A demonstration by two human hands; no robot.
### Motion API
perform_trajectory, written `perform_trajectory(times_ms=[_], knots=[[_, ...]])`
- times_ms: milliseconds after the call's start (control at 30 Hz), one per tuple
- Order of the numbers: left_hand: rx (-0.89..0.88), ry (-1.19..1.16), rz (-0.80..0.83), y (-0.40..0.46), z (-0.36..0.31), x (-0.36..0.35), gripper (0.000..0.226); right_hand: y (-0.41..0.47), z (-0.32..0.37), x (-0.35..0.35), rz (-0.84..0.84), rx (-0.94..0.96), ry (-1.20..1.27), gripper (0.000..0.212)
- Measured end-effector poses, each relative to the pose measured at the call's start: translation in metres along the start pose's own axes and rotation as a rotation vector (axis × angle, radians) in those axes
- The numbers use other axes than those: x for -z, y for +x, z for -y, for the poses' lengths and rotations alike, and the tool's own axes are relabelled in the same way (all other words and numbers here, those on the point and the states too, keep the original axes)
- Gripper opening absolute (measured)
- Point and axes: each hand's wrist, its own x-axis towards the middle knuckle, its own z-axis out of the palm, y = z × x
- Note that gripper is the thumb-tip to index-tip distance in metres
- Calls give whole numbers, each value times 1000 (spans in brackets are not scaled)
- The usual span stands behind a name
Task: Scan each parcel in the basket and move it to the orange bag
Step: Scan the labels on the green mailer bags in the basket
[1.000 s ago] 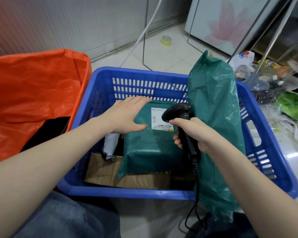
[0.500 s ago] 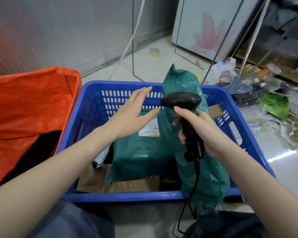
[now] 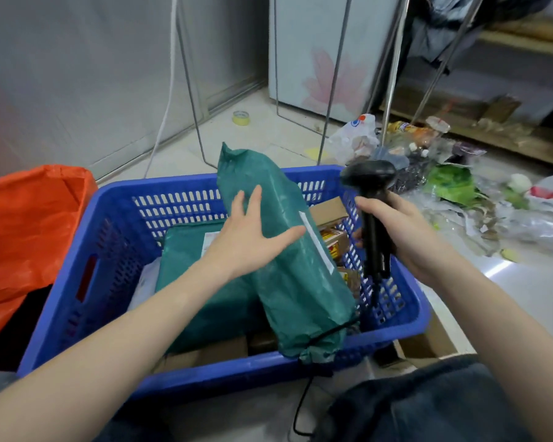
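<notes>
My left hand hides part of the flat green parcel's label; the orange bag runs off the frame's left edge.

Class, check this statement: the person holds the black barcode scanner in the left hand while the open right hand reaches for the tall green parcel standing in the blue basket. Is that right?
Not quite: the hands are swapped. The head view shows the right hand gripping the black barcode scanner, while the open left hand reaches for the tall green parcel standing in the blue basket.
</notes>
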Motion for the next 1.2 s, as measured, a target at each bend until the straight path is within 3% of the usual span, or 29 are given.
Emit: perform_trajectory(times_ms=[133, 233, 333, 533, 600, 667, 833, 967, 1100, 1200], knots=[[207, -44, -10, 8, -20, -23, 125, 8, -18, 29, -58, -28, -136, 11], [241, -25, -90, 16, -25, -41, 131, 13, -37, 37, -42, -48, -284, 18], [245, -19, -224, 16, -13, -52, 123, 21, -50, 30, -18, -49, -333, 21], [492, -420, -270, 14, 1, -59, 120, 44, -68, 7, 6, -99, -383, 29], [513, -460, -283, 17, 0, -59, 117, 48, -66, -1, 13, -136, -351, 43], [488, -491, -330, 20, -2, -60, 115, 52, -66, -7, 17, -163, -310, 55], [285, -416, -415, 23, -7, -54, 119, 62, -76, -14, 32, -114, -232, 46], [133, -459, -458, 26, -9, -16, 122, 64, -80, -24, 3, -105, -235, 52], [44, -561, -570, 30, 7, 30, 119, 68, -75, -35, -41, -165, -108, 59], [-4, -601, -676, 29, 30, 53, 119, 67, -73, -46, -52, -144, -167, 69]])
